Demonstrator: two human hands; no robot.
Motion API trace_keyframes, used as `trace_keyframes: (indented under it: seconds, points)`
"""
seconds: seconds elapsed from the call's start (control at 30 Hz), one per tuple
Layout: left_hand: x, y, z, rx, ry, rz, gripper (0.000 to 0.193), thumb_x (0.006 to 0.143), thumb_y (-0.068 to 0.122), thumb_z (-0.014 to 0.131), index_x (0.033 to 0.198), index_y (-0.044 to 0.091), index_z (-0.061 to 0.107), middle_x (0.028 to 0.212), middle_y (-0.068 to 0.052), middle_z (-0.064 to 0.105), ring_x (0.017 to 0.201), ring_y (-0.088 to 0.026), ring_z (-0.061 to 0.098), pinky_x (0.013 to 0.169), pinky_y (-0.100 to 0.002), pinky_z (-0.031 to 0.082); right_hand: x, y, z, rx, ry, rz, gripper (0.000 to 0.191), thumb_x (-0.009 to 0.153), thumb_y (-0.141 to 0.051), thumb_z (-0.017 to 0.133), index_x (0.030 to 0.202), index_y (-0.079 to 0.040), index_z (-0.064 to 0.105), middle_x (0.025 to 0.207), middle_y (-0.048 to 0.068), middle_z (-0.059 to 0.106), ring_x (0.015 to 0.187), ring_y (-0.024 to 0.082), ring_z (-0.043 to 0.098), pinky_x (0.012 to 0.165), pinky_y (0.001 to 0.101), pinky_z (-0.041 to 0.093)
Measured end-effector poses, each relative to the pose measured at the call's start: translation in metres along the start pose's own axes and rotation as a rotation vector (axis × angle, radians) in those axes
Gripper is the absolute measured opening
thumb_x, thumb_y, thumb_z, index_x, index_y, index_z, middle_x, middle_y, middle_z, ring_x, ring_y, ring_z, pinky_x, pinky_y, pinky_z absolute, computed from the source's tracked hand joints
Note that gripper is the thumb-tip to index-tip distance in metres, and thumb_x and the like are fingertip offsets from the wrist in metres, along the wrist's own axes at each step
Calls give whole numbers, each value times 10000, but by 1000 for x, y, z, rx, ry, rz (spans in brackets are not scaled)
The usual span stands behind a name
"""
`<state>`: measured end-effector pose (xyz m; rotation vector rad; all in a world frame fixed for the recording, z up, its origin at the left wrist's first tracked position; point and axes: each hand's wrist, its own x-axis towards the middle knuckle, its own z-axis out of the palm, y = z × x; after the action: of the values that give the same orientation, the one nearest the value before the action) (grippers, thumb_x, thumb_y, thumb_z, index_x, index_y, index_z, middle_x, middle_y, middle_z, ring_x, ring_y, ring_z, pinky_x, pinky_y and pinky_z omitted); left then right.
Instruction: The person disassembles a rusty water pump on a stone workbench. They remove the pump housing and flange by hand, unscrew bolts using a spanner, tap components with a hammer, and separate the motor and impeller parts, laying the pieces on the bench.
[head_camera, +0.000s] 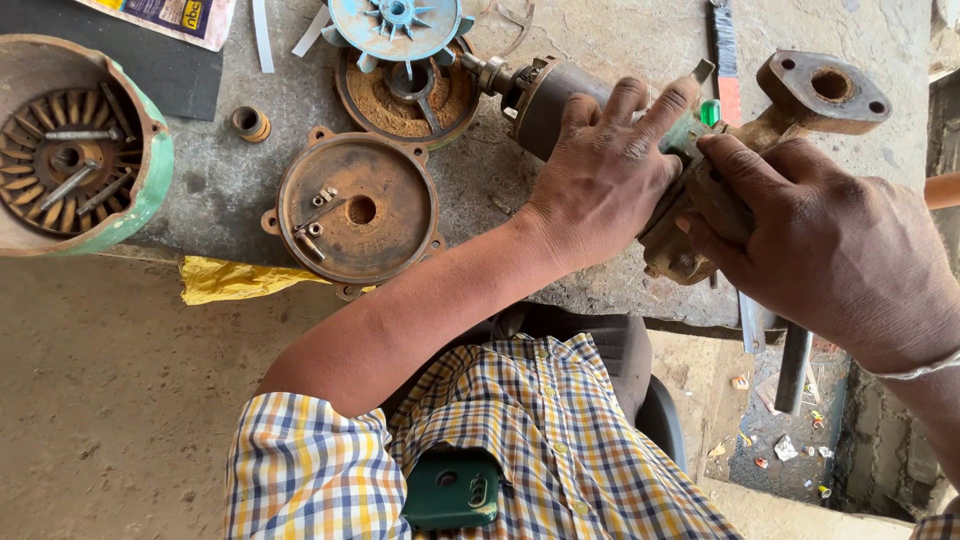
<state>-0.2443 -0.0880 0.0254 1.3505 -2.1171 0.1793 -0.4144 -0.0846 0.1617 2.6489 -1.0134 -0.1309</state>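
Since both hands are already on it, I'd keep the right hand (830, 255) clamped on the rusty pump casing (700, 215) at 3 o'clock on the bench edge and the left hand (600, 175) pressing the dark rotor (545, 95) steady. Casing's grimy, brownish-green, flanged port (822, 92) up at 2. Rusty round cover (355, 210) lies at 10.
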Motion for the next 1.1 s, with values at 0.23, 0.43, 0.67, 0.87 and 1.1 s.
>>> trace_keyframes:
  seconds: [0.23, 0.43, 0.67, 0.87, 1.1]
  points:
    - [6, 0, -2, -11, -122, 28, 194, 901, 234, 687, 763, 108, 741, 1499, -143, 433, 1185, -303, 529, 870, -487, 488, -2, 1, 0, -10, 74, -104, 464, 922, -445, 730, 1238, -107, 710, 1070, 49, 734, 790, 213, 741, 594, 339, 596]
    - [8, 2, -2, 5, -103, 53, 198, 889, 236, 708, 727, 123, 718, 1454, -122, 453, 1170, -308, 555, 875, -503, 485, -5, -1, 0, -19, 75, -69, 486, 902, -451, 741, 1249, -111, 721, 992, 43, 719, 757, 199, 713, 575, 341, 590]
    - [-4, -5, 0, -47, -18, 103, 221, 927, 214, 711, 728, 117, 715, 1453, -110, 477, 1190, -292, 558, 878, -465, 463, -5, -1, 1, -20, 109, -91, 495, 894, -434, 747, 1251, -94, 709, 1012, 52, 728, 769, 204, 734, 565, 338, 588]
    - [1, -2, 9, 26, -80, 84, 247, 925, 241, 700, 703, 135, 714, 1449, -99, 472, 1237, -297, 522, 922, -476, 444, -9, -5, 0, -23, 55, -1, 569, 866, -472, 770, 1307, -117, 718, 1051, 72, 736, 725, 224, 725, 569, 349, 593]
    - [-3, -4, 9, 73, 42, 184, 173, 931, 291, 676, 898, 143, 760, 1473, -125, 443, 1357, -319, 404, 1053, -586, 366, -9, -8, 0, -51, 96, -49, 533, 867, -460, 762, 1269, -113, 723, 1041, 58, 741, 751, 196, 732, 555, 333, 593]
